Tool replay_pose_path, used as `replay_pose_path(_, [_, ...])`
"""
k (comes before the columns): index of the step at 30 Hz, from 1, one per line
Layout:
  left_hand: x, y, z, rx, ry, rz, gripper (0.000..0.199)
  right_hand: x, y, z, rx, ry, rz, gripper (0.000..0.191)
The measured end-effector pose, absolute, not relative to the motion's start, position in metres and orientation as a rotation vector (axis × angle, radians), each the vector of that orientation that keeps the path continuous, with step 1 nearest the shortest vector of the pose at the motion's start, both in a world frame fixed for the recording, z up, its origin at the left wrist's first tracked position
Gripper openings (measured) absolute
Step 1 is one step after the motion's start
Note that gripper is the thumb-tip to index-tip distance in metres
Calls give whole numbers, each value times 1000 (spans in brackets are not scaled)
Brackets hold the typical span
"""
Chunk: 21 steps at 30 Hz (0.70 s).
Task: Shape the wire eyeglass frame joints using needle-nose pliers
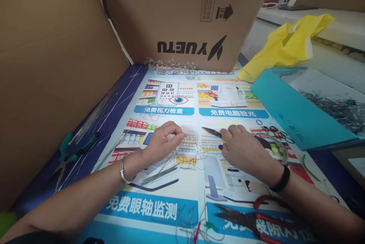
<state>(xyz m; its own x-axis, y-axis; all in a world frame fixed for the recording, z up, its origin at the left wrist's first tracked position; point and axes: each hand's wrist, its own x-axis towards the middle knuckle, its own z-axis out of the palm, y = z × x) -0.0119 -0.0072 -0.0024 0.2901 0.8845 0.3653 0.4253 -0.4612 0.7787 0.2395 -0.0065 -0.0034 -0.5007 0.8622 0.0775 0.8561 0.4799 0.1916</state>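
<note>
My left hand (162, 143), with a silver bangle on its wrist, pinches thin wire (194, 134) between thumb and forefinger. The wire curls in loose loops over the printed sheet, just right of the fingertips. My right hand (243, 150) is wrapped round needle-nose pliers (211, 131), whose dark pointed jaws aim left towards the wire without touching it. Most of the handles are hidden in the palm. Cut straight wires (158, 175) lie below my left hand. Beside my right wrist are several black rings (275, 131) and a clear ring-shaped roll (282, 150).
Teal-handled pliers (66, 149) and long wires (95, 114) lie at left. Red-handled scissors (248, 219) and tangled wire pieces (196, 228) are in front. Cardboard walls (182, 15) stand behind. At right are a blue box (288, 110) of wire bits and a yellow bag (285, 46).
</note>
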Motion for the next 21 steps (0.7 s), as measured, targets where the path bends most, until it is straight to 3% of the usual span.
replay_pose_path(4, [-13, -6, -4, 1999, 1111, 1076, 15, 244, 1, -5, 1627, 2717, 218, 22])
replay_pose_path(9, [-14, -8, -8, 1970, 1159, 1025, 18, 242, -1, 13, 1596, 2926, -311, 27])
replay_pose_path(14, [-12, -9, -5, 2073, 1220, 1047, 17, 227, -7, 31, 1303, 3091, -291, 25])
replay_pose_path(21, [-12, -8, -4, 2227, 1256, 1005, 18, 220, -8, 26, 1246, 3015, -63, 24])
